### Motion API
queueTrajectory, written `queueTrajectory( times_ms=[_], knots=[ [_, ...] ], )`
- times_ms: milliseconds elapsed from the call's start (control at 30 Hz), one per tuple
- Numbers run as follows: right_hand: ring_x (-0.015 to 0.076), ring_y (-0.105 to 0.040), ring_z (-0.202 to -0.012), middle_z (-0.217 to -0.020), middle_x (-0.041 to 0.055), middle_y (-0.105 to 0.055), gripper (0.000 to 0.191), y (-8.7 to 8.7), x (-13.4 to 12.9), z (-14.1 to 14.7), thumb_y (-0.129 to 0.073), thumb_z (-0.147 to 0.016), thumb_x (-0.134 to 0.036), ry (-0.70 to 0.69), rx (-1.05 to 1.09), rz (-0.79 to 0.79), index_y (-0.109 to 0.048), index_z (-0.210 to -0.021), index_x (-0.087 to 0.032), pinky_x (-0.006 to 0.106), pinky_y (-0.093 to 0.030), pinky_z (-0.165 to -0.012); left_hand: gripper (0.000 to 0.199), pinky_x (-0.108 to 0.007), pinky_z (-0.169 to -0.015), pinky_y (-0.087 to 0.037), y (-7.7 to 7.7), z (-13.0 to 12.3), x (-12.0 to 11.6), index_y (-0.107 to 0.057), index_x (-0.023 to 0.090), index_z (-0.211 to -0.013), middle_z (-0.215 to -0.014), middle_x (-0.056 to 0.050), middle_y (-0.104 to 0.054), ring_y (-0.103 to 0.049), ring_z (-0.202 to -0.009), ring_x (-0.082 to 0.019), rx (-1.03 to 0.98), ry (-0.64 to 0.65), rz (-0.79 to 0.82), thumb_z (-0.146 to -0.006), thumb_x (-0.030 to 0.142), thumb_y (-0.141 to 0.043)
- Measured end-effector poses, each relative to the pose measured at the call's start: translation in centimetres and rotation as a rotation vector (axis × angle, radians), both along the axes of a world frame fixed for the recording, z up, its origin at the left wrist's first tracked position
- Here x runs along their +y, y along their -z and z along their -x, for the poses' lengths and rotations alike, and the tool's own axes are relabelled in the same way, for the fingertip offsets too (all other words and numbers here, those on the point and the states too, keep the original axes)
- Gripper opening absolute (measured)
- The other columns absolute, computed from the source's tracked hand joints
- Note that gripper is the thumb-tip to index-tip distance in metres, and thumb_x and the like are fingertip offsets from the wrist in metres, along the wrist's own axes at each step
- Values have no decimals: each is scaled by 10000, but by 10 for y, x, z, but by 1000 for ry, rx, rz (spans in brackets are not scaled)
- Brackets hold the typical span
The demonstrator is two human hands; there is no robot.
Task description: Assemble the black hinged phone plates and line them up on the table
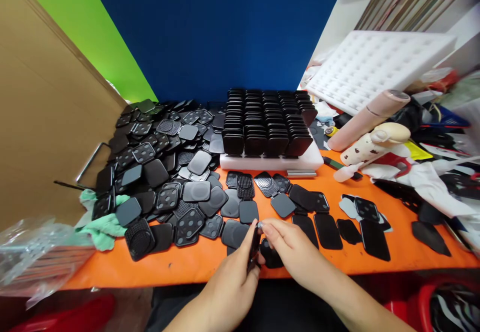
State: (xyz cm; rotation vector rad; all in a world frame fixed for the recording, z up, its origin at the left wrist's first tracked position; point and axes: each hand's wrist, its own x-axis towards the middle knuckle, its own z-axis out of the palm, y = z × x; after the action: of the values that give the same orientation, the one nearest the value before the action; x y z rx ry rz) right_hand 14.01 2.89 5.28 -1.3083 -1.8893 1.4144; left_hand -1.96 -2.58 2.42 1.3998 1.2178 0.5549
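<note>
At the table's front edge my left hand grips a thin black case, turned edge-on between thumb and fingers. My right hand is closed in a pinch at the case's upper end. A small shiny bit shows at its fingertips; its kind is too small to tell. Partly hidden behind the right hand lies another black case. Just beyond my hands are opened hinged cases, among them a dull grey-black one and one with a mesh-like inside.
A heap of black cases covers the left side. Rows of upright cases stand in a white foam block. Rightward lie flat black pieces, a pink bottle and red-handled scissors. A green cloth rests at left.
</note>
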Motion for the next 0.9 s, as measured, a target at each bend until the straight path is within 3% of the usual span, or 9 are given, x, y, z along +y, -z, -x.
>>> queueTrajectory(
  times_ms=[67, 167, 333, 533, 633, 767, 833, 900],
  knots=[
    [142, -530, -632, -658, -8, -574, 371, 0, -1, 0, -286, -961, -368, -24, -16, 5, -514, -712, -214, 244, -380, -592, 702, -324, -854, -439, -1, -1, 2, -98, 266, -1452, -1036, -67, -619, -582, -921, -199, -28, -19, 30, -842, 123, -414],
    [166, -554, -711, -753, 18, -600, 334, 4, -2, 1, -296, -955, -349, -20, -111, -53, -524, -749, -216, 262, -388, -634, 687, -359, -867, -434, 0, 0, 3, -103, 265, -1453, -1142, -104, -597, -580, -973, -236, 104, -22, -40, -847, 123, -393],
    [168, -543, -718, -781, 19, -600, 252, 1, -2, 0, -361, -930, -303, -74, -269, -115, -524, -757, -221, 264, -367, -632, 731, -399, -857, -439, 6, 3, -2, -64, 264, -1454, -1230, -138, -555, -581, -1013, -281, 316, 87, -188, -812, 61, -348],
    [115, -443, -567, -601, -34, -510, 313, 7, 0, 2, -477, -873, -384, 51, -71, 19, -493, -624, -196, 231, -308, -522, 709, -437, -834, -436, 5, 1, -3, -130, 228, -1453, -1200, -175, -554, -577, -1009, -317, 373, 96, -163, -800, 63, -352],
    [102, -431, -539, -575, -43, -468, 344, 16, 1, 3, -503, -846, -460, 109, 175, 210, -504, -637, -186, 216, -302, -489, 672, -428, -891, -405, 5, 0, 2, -210, 263, -1434, -1153, -127, -580, -561, -1029, -284, 115, 18, -64, -810, 96, -395],
    [56, -252, -380, -489, -85, -374, 371, 22, 2, 0, -422, -869, -532, 166, 486, 614, -518, -773, -187, 188, -143, -377, 665, -354, -760, -481, 10, 2, 8, -303, 266, -1366, -982, -60, -607, -633, -842, -219, -516, -109, 343, -746, 136, -506],
    [49, -247, -380, -513, -72, -427, 363, 20, 1, -1, -397, -892, -505, 120, 463, 625, -519, -801, -175, 183, -159, -378, 608, -342, -721, -493, 12, 2, 9, -367, 234, -1313, -961, -59, -603, -644, -811, -216, -625, -158, 425, -734, 147, -531],
    [67, -390, -441, -584, -40, -494, 345, 16, -1, -1, -379, -913, -460, 37, 326, 482, -521, -792, -170, 192, -279, -431, 588, -355, -795, -485, 13, 3, 8, -381, 226, -1311, -1030, -68, -601, -628, -899, -221, -546, -169, 338, -748, 138, -528]
  ],
)
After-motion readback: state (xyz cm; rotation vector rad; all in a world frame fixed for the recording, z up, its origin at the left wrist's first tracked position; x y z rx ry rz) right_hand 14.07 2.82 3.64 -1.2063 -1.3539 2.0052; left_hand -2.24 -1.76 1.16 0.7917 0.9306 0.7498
